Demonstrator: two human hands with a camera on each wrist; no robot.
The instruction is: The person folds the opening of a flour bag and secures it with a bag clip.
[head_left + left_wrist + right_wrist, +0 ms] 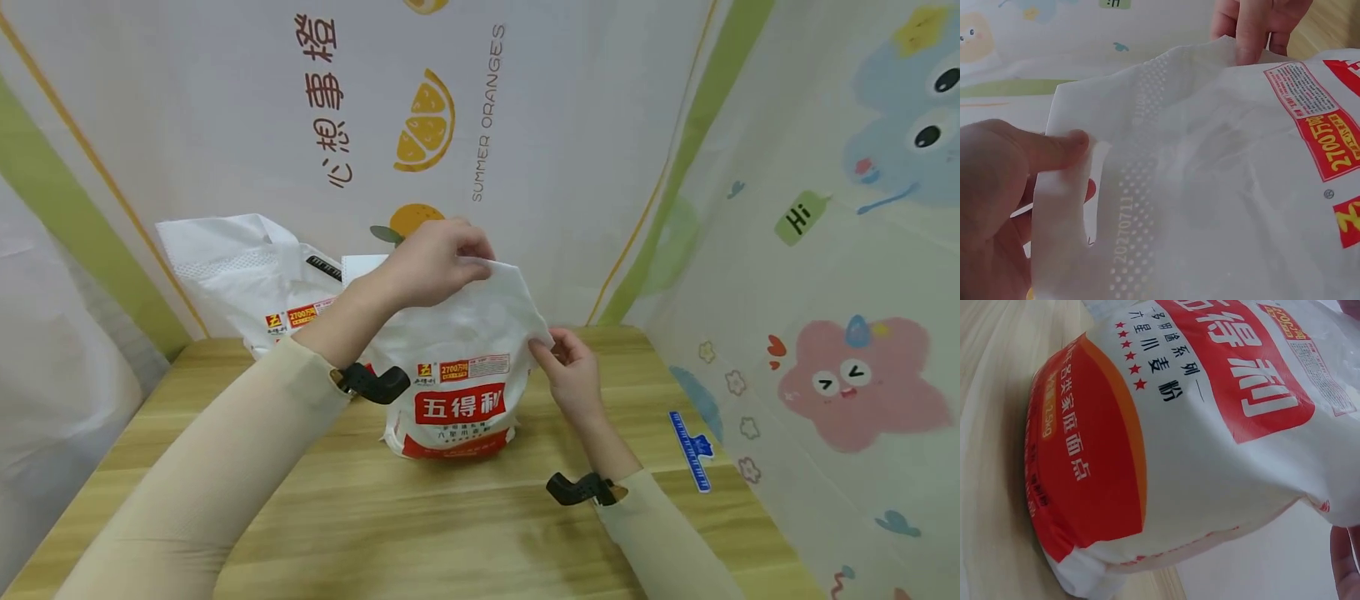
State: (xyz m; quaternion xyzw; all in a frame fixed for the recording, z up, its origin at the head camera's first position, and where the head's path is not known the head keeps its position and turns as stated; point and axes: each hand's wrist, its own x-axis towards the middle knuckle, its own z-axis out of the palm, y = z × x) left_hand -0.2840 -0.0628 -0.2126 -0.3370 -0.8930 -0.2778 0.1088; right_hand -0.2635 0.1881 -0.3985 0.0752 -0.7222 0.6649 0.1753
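A white plastic bag of wheat flour (459, 406) with red labels stands upright on the wooden table, its top part slack. My left hand (442, 262) pinches the top edge by the handle slot, thumb in front and fingers behind, as the left wrist view shows. Lower down, my right hand (573, 375) holds the bag's right edge between thumb and fingers. In the right wrist view the bag's full base (1085, 456) rests on the table, and only a bit of the right hand (1346, 559) shows at the edge.
A second flour bag (225, 258) stands behind on the left, with a black strip (324, 267) near its top, partly hidden by my left arm. A blue sealing clip (691, 451) lies on the table (420, 533) at right. Printed curtains (570, 150) surround the table.
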